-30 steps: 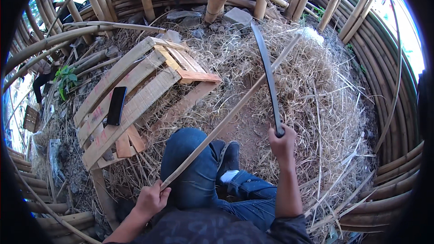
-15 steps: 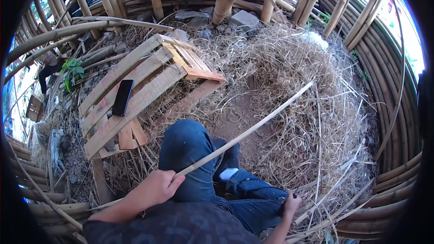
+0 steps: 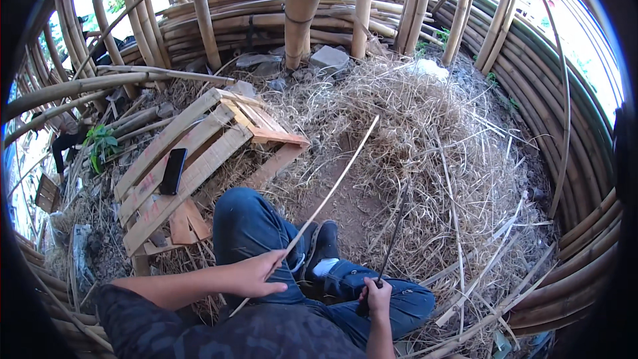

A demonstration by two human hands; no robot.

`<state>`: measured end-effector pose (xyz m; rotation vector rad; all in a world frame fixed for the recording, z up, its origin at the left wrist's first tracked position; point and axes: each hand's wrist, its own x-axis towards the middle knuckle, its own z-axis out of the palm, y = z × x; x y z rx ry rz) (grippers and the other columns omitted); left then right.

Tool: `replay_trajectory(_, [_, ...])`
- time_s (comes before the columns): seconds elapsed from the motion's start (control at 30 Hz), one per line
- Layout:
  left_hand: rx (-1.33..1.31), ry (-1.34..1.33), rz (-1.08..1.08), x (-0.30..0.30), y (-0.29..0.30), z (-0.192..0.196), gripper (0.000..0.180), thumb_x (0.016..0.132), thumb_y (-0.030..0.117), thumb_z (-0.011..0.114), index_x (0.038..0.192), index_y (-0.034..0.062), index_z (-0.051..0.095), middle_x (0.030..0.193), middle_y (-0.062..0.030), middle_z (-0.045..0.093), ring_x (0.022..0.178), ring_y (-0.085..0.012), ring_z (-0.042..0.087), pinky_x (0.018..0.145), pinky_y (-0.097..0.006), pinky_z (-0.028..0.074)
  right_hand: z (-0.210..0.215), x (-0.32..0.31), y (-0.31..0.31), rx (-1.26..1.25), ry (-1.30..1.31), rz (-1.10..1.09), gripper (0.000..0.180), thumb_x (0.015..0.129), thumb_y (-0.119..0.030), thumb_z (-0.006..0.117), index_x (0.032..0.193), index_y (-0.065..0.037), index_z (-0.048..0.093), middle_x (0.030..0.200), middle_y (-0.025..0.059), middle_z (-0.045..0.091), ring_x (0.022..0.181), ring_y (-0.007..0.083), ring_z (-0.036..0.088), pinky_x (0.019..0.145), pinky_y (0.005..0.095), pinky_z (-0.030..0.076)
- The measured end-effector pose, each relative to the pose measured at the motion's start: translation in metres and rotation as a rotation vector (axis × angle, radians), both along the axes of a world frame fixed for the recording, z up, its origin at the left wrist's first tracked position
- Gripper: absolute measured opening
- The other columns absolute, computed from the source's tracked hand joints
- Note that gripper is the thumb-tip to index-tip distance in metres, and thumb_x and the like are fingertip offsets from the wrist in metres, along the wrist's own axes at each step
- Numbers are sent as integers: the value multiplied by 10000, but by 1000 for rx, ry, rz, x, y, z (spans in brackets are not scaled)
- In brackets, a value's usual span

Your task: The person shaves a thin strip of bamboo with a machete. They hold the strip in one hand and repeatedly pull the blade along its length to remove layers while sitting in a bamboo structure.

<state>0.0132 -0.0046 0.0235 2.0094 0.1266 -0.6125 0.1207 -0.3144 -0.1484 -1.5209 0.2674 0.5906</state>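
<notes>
My left hand [image 3: 258,274] is closed around a long, thin bamboo strip [image 3: 337,183], with the thumb sticking out. The strip slants over my bent knee, its far tip over the straw and its lower end beside my body. My right hand [image 3: 377,297], near my other leg, grips the dark handle of a long, narrow-bladed knife [image 3: 395,235]. Its dark blade points up and away, apart from the strip. Below the blade lies a heap of thin, curled bamboo shavings [image 3: 425,153].
A slatted wooden crate [image 3: 199,159] stands tilted at my left, with a black phone [image 3: 173,171] on its slats. Bamboo posts [image 3: 304,13] and stacked poles [image 3: 525,86] enclose the place. Grey stones [image 3: 329,58] and a green plant [image 3: 101,146] lie farther off. A person sits at the far left.
The strip has turned more upright and its tip has swung left, as my left hand shifted right. My right hand has moved left and up, bringing the knife blade into view. The head view shifted.
</notes>
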Motion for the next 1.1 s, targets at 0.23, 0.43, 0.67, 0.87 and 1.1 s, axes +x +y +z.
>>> replay_trajectory(0.23, [-11, -618, -99, 56, 0, 87, 545, 881, 266, 628, 1317, 13, 420, 1360, -229, 401, 1294, -352, 393, 1071, -435, 322, -5, -7, -31, -161, 30, -36, 226, 834, -136, 655, 673, -33, 535, 512, 49, 512, 386, 155, 504, 375, 289, 426])
replay_trajectory(0.43, [-907, -1180, -302, 65, -28, 126, 453, 932, 305, 556, 1187, -67, 513, 1283, -256, 478, 1206, -376, 481, 1019, -480, 377, 2, -1, -56, -168, 55, -159, 217, 825, -171, 649, 701, -57, 511, 511, 46, 488, 383, 167, 497, 368, 301, 431])
replay_trajectory(0.67, [-1356, -1012, -405, 82, -39, 122, 419, 946, 290, 529, 1156, -73, 529, 1233, -257, 499, 1156, -365, 499, 981, -465, 390, -10, -6, -103, -144, 254, -305, 274, 836, -284, 618, 695, -103, 468, 527, 38, 453, 417, 181, 484, 404, 328, 433])
replay_trajectory(0.87, [-1530, -857, -362, 102, -44, 115, 395, 959, 276, 506, 1130, -78, 543, 1191, -258, 517, 1112, -356, 514, 948, -453, 402, -22, 7, -122, 44, 510, -445, 252, 836, -349, 587, 680, -175, 495, 530, -38, 414, 423, 112, 407, 422, 276, 387])
replay_trajectory(1.1, [-1769, -814, -306, 84, -40, 105, 376, 974, 261, 479, 1099, -85, 559, 1141, -259, 538, 1062, -345, 531, 910, -438, 416, -20, 15, -100, -20, 561, -377, 263, 830, -351, 594, 686, -159, 489, 530, -36, 400, 419, 109, 389, 419, 260, 366])
